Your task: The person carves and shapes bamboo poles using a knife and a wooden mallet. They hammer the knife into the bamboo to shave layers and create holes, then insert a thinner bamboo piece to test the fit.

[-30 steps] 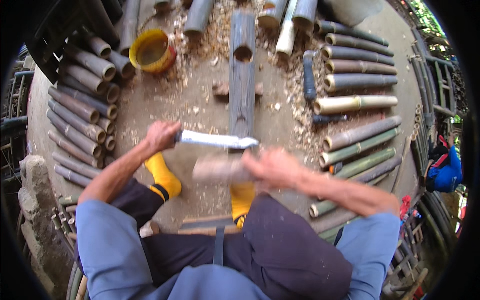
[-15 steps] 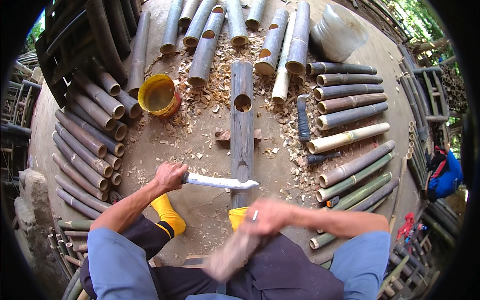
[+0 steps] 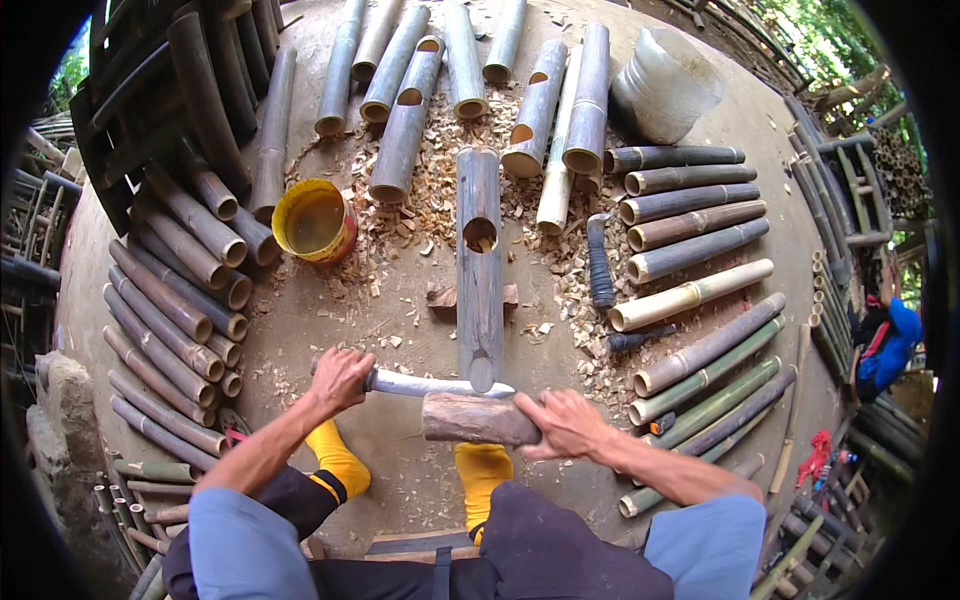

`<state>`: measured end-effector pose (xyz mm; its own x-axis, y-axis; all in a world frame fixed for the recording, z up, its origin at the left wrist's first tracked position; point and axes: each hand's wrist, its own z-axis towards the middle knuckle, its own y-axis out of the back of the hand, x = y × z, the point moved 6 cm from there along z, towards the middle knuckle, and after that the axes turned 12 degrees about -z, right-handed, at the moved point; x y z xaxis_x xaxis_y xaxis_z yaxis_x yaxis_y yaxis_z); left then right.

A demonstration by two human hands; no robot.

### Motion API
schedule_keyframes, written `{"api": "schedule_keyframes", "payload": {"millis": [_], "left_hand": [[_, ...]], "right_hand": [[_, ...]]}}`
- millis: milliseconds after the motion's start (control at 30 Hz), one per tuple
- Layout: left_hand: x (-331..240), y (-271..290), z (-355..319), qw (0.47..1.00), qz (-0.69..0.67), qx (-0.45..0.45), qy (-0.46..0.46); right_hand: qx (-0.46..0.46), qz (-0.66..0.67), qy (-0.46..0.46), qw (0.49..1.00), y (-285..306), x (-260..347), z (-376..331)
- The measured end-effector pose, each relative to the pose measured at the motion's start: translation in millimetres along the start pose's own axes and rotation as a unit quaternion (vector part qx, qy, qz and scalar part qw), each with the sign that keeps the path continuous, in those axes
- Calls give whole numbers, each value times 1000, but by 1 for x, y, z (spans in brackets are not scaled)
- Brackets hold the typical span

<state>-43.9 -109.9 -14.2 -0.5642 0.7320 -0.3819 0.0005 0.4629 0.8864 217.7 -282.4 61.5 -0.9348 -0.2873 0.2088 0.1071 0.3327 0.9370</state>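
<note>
My left hand point(image 3: 342, 380) is closed around the dark handle of a machete point(image 3: 425, 385), whose pale blade lies across the near end of a bamboo tube point(image 3: 480, 310). In my right hand point(image 3: 565, 424) is one end of a short, thick wooden billet point(image 3: 475, 418). The billet is held level, right by the near side of the blade's tip half; whether they touch I cannot tell. The tube lies lengthwise before me, with an oval hole near its far end and a rounded notch near the blade. A small wood block point(image 3: 440, 297) sits under its middle.
A yellow bucket point(image 3: 314, 222) of liquid stands at the left. Bamboo pieces line the left, far and right sides. A curved tool with a wrapped handle point(image 3: 599, 262) lies right of the tube, among wood chips point(image 3: 430, 215). My yellow-socked feet point(image 3: 484, 475) are close by.
My right hand has brought the billet from low over my lap, where it was blurred, up and forward to the blade. The machete stays across the tube.
</note>
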Motion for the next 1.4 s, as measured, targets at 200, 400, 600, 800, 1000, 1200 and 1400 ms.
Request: {"api": "schedule_keyframes", "payload": {"millis": [200, 400, 600, 800, 1000, 1200, 1400], "left_hand": [[-67, -13, -96, 955, -231, 49, 179], [8, 84, -76, 944, -205, -187, 176], [120, 198, -67, 921, 16, -228, 316], [138, 190, -21, 939, 119, -77, 314], [136, 210, -18, 938, 63, -83, 331], [70, 162, -31, 960, -221, -150, 84], [22, 69, 16, 971, -216, 71, 78]], "right_hand": [[-132, 357, -332, 863, -33, 12, -70], [-46, 319, -547, 772, -104, 7, -157], [-22, 255, -533, 806, -105, 23, -158], [3, 313, -542, 780, -118, 19, -168], [2, 379, -567, 731, -93, 11, -165], [-135, 379, -465, 788, -43, 3, -110], [-198, 349, -340, 850, 3, -8, -30]]}}
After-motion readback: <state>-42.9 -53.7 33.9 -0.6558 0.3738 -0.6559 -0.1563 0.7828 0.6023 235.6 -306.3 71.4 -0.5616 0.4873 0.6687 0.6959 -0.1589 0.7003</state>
